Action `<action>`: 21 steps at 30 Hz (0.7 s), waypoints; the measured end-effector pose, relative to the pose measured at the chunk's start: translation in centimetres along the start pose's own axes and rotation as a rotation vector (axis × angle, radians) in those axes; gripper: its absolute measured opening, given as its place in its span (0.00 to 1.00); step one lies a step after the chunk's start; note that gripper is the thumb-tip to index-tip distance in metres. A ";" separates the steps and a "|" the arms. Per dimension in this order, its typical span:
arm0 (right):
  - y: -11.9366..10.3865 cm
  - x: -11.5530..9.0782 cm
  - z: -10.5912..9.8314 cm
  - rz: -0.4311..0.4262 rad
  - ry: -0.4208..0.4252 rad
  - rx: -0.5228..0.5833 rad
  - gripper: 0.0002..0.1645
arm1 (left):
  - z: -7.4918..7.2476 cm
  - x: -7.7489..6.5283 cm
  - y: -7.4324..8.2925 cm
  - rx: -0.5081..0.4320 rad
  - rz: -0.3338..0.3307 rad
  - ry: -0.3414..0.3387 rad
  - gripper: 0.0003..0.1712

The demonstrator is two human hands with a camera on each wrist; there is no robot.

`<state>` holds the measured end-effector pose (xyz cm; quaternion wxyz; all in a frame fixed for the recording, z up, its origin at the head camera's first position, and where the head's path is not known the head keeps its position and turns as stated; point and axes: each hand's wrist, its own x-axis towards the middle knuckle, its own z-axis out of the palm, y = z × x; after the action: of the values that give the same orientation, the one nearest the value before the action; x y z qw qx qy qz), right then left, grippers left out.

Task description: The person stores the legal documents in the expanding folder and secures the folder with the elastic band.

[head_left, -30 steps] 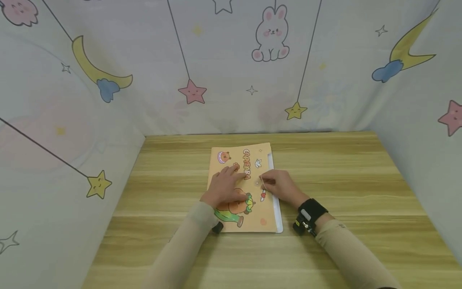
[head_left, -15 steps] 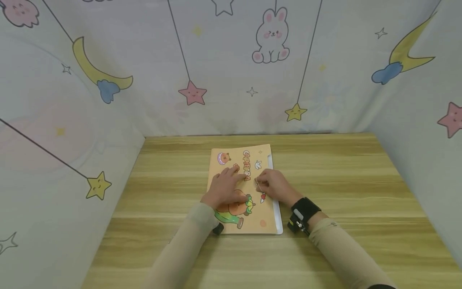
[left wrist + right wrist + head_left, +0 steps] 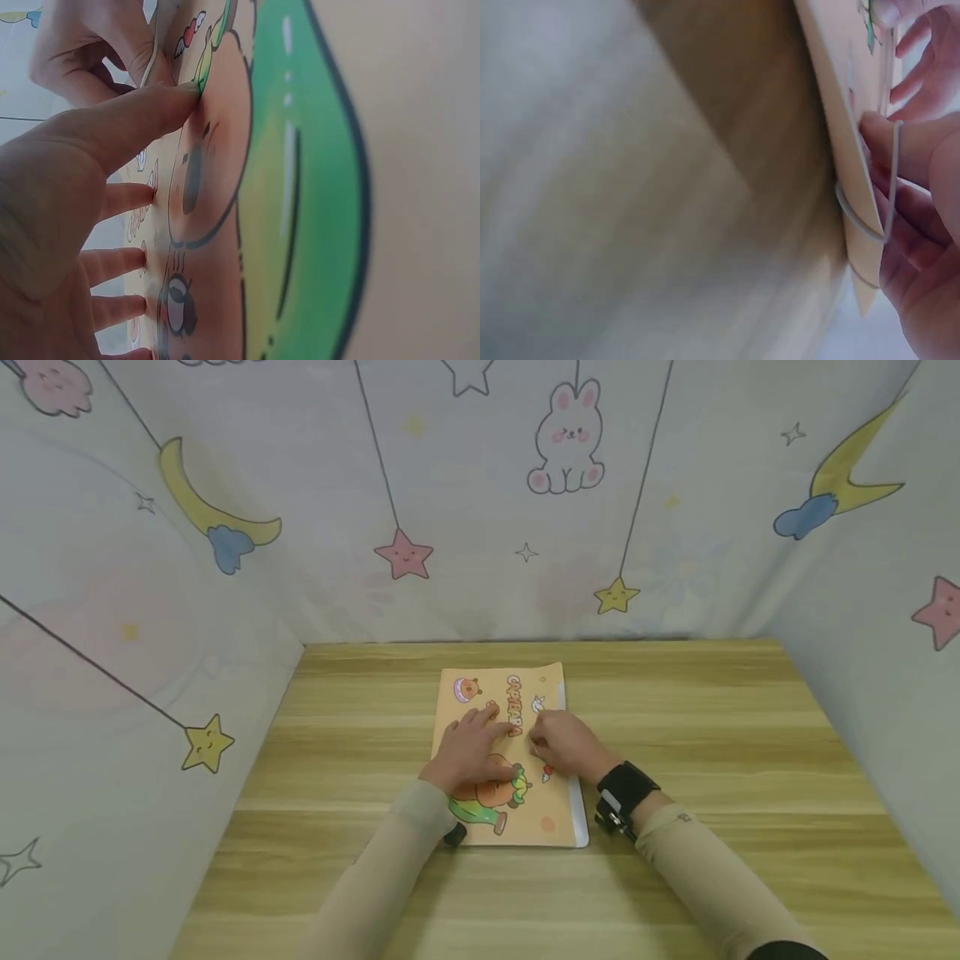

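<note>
An orange file folder (image 3: 558,827) printed with capybara drawings lies flat on the table, its white inner edge showing along the right side. My left hand (image 3: 468,747) rests on it with fingers spread; in the left wrist view the thumb and fingertips press the printed cover. My right hand (image 3: 566,743) is over the folder's right part, fingers curled, pinching a thin pale cord (image 3: 895,180). In the right wrist view that cord loops around the folder's edge and runs up to the fingers. The small round fastener on the cover is hidden by the right hand.
The folder lies on a wood-grain table (image 3: 705,718). Pale fabric walls (image 3: 480,602) with printed stars, moons and a rabbit stand behind and at both sides. A black wrist strap (image 3: 628,785) with a small camera sits on the right wrist.
My right hand has shifted a little left over the cover with the cord, hiding the small round fastener that was visible before. The left hand stays in place on the folder.
</note>
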<state>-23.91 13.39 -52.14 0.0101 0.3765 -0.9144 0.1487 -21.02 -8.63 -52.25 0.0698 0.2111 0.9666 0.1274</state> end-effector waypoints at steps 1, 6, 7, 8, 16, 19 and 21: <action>0.0 0.2 -0.1 -0.005 -0.021 -0.007 0.13 | 0.0 0.0 0.0 -0.003 0.003 -0.002 0.45; 0.2 1.0 -0.7 -0.030 -0.104 -0.001 0.18 | -0.1 -0.2 0.1 0.003 0.008 -0.002 0.45; 0.3 1.1 -0.7 -0.036 -0.113 0.005 0.18 | 0.0 -0.1 0.0 0.005 0.006 -0.001 0.45; 0.4 1.2 -0.8 -0.039 -0.119 0.011 0.18 | 0.0 -0.1 0.0 0.006 0.004 0.000 0.45; 0.6 1.7 -0.7 -0.003 -0.138 0.106 0.13 | 0.0 -0.2 -0.1 0.026 0.000 -0.004 0.46; 0.7 1.8 -0.6 0.002 -0.138 0.127 0.11 | 0.0 -0.2 0.0 0.023 -0.003 -0.010 0.46; 0.7 1.7 -0.6 -0.003 -0.137 0.135 0.11 | 0.0 -0.2 0.1 0.020 -0.003 -0.012 0.46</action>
<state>-25.68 12.86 -51.56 -0.0776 0.3868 -0.9004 0.1837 -20.81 -8.67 -52.21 0.0738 0.2110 0.9677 0.1164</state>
